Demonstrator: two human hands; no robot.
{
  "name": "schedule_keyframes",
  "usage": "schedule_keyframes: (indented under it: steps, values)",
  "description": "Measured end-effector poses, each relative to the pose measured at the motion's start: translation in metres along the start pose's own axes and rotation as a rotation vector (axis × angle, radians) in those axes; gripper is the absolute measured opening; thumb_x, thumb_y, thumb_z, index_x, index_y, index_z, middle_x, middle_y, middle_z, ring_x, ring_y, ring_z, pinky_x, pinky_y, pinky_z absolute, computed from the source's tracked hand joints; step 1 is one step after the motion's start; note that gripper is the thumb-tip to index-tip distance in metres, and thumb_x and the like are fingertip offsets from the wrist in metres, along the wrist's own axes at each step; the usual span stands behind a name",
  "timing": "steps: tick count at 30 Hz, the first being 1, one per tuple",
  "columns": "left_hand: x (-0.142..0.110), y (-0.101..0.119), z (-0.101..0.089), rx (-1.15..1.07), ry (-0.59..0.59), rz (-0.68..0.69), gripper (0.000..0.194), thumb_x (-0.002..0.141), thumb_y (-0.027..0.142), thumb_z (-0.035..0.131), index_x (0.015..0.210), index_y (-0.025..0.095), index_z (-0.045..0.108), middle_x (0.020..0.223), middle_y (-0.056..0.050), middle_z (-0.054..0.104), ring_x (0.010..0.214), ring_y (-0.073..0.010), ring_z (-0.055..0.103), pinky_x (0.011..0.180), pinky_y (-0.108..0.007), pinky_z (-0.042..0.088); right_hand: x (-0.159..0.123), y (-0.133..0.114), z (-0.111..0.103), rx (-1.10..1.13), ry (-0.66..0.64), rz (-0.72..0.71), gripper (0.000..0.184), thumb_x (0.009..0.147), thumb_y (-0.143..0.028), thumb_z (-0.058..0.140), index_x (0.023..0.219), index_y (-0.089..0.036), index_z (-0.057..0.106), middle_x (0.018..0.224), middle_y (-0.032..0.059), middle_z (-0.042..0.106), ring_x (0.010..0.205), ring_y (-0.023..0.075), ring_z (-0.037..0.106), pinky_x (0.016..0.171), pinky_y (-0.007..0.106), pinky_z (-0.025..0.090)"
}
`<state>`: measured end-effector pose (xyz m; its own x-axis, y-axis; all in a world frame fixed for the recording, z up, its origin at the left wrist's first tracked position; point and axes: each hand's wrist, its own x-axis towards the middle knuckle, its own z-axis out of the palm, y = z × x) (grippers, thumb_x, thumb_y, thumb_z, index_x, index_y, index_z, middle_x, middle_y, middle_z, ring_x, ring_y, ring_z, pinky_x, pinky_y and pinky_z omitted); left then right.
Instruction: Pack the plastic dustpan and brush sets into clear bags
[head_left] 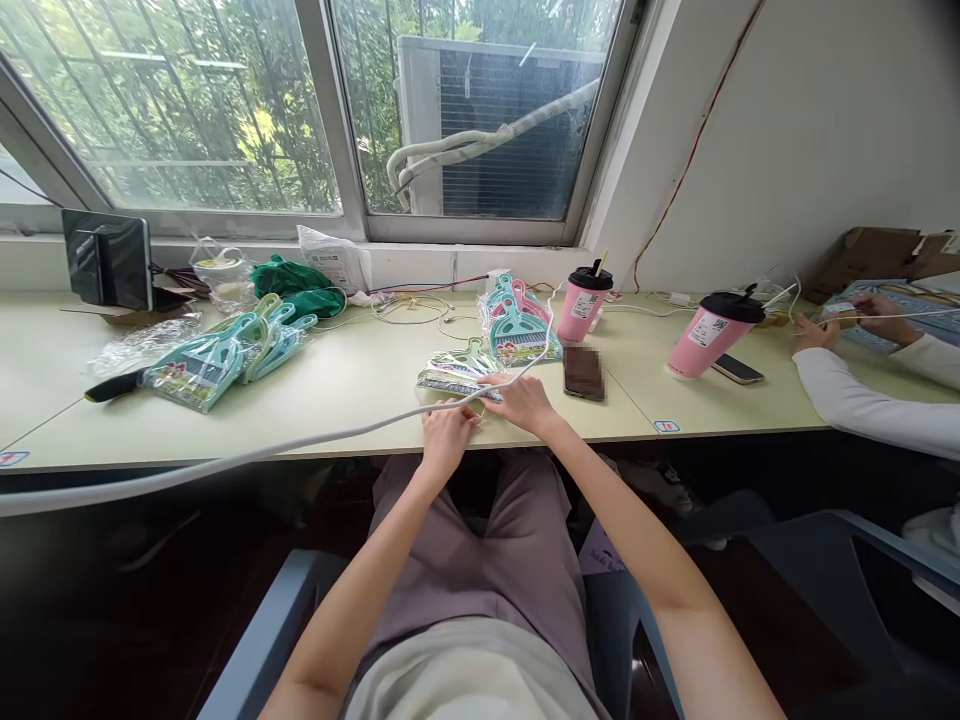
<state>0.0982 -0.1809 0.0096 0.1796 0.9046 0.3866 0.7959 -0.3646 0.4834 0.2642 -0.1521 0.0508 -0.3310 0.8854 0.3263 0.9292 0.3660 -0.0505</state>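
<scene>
A packaged dustpan and brush set, pale green in clear plastic, lies at the table's front edge before me. My right hand is closed on its near right corner. Just left of it, my left hand has its fingers curled together by the pack's near edge; what they pinch is too small to make out. Behind this pack rest more bagged dustpan sets, turquoise and pink. A white cable crosses the view in front of my hands.
More bagged sets and a black-handled tool lie left. A phone and pink cups stand right. A tablet and green cloth are at the back. At far right, a co-worker's hands work.
</scene>
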Motion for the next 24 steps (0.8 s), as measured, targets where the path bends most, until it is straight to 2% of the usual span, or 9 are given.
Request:
schedule_keyframes:
  steps: [4, 7, 9, 12, 14, 16, 19, 22, 24]
  values:
    - [-0.006, -0.006, 0.003, -0.053, 0.025, 0.225, 0.015, 0.094, 0.013, 0.048, 0.086, 0.02, 0.058, 0.093, -0.005, 0.067, 0.093, -0.0228, 0.059, 0.087, -0.037, 0.041, -0.001, -0.001, -0.006, 0.024, -0.001, 0.043, 0.037, 0.089, -0.037, 0.061, 0.125, -0.027, 0.066, 0.109, 0.0055, 0.075, 0.097, 0.0246, 0.07, 0.078, 0.029, 0.051]
    - [-0.01, -0.009, 0.004, -0.12, -0.023, 0.364, 0.017, 0.094, 0.011, 0.044, 0.085, 0.021, 0.056, 0.094, -0.005, 0.066, 0.09, -0.0211, 0.059, 0.082, -0.034, 0.044, -0.002, -0.003, -0.01, 0.016, -0.016, 0.035, 0.038, 0.088, -0.037, 0.062, 0.125, -0.028, 0.065, 0.113, 0.0049, 0.074, 0.099, 0.0247, 0.069, 0.08, 0.03, 0.051]
    - [-0.008, -0.009, 0.004, -0.202, -0.048, 0.351, 0.013, 0.092, 0.012, 0.048, 0.086, 0.021, 0.055, 0.092, -0.004, 0.066, 0.088, -0.0201, 0.06, 0.081, -0.033, 0.045, -0.004, -0.005, -0.011, 0.003, -0.027, 0.036, 0.039, 0.089, -0.037, 0.061, 0.126, -0.029, 0.064, 0.117, 0.0048, 0.073, 0.1, 0.0249, 0.069, 0.08, 0.03, 0.052]
    - [-0.004, -0.004, 0.007, -0.384, -0.057, 0.214, 0.014, 0.086, 0.011, 0.058, 0.094, 0.022, 0.056, 0.094, -0.001, 0.07, 0.085, -0.0178, 0.064, 0.077, -0.03, 0.048, -0.005, -0.008, -0.011, -0.006, -0.049, 0.05, 0.04, 0.091, -0.04, 0.057, 0.128, -0.027, 0.063, 0.119, 0.0063, 0.072, 0.102, 0.025, 0.069, 0.079, 0.03, 0.052]
    - [-0.002, 0.001, 0.01, -0.46, -0.035, 0.128, 0.02, 0.082, 0.009, 0.061, 0.096, 0.022, 0.057, 0.094, 0.001, 0.072, 0.082, -0.016, 0.066, 0.074, -0.028, 0.048, -0.005, -0.009, -0.012, -0.009, -0.062, 0.058, 0.041, 0.092, -0.042, 0.056, 0.129, -0.026, 0.062, 0.119, 0.007, 0.072, 0.103, 0.0252, 0.068, 0.08, 0.03, 0.052]
    - [-0.004, 0.004, 0.014, -0.416, 0.03, 0.113, 0.016, 0.083, 0.007, 0.06, 0.09, 0.022, 0.059, 0.09, 0.001, 0.072, 0.081, -0.0159, 0.066, 0.075, -0.028, 0.049, -0.004, -0.009, -0.014, -0.014, -0.069, 0.066, 0.04, 0.092, -0.04, 0.056, 0.13, -0.027, 0.062, 0.12, 0.0063, 0.071, 0.103, 0.0254, 0.068, 0.08, 0.031, 0.052]
    - [-0.01, 0.003, 0.018, -0.19, 0.09, 0.298, 0.018, 0.089, 0.007, 0.053, 0.087, 0.022, 0.063, 0.086, 0.0, 0.072, 0.082, -0.0176, 0.065, 0.079, -0.032, 0.048, -0.004, -0.006, -0.016, -0.012, -0.08, 0.048, 0.045, 0.088, -0.036, 0.06, 0.131, -0.028, 0.059, 0.127, 0.0051, 0.068, 0.104, 0.0262, 0.068, 0.082, 0.033, 0.053]
    - [-0.013, -0.002, 0.017, 0.021, 0.006, 0.583, 0.03, 0.09, 0.002, 0.044, 0.098, 0.022, 0.065, 0.096, -0.003, 0.072, 0.087, -0.0186, 0.063, 0.08, -0.032, 0.048, -0.007, 0.003, -0.016, 0.028, -0.114, 0.0, 0.053, 0.085, -0.037, 0.063, 0.136, -0.027, 0.055, 0.139, 0.0054, 0.06, 0.106, 0.0281, 0.067, 0.086, 0.037, 0.054]
    - [-0.01, -0.004, 0.015, 0.106, -0.056, 0.706, 0.039, 0.087, -0.003, 0.04, 0.106, 0.021, 0.064, 0.107, -0.006, 0.069, 0.094, -0.0196, 0.062, 0.081, -0.032, 0.048, -0.011, 0.011, -0.015, 0.129, -0.122, -0.073, 0.05, 0.088, -0.038, 0.06, 0.137, -0.029, 0.055, 0.145, 0.004, 0.054, 0.115, 0.0276, 0.064, 0.093, 0.04, 0.052]
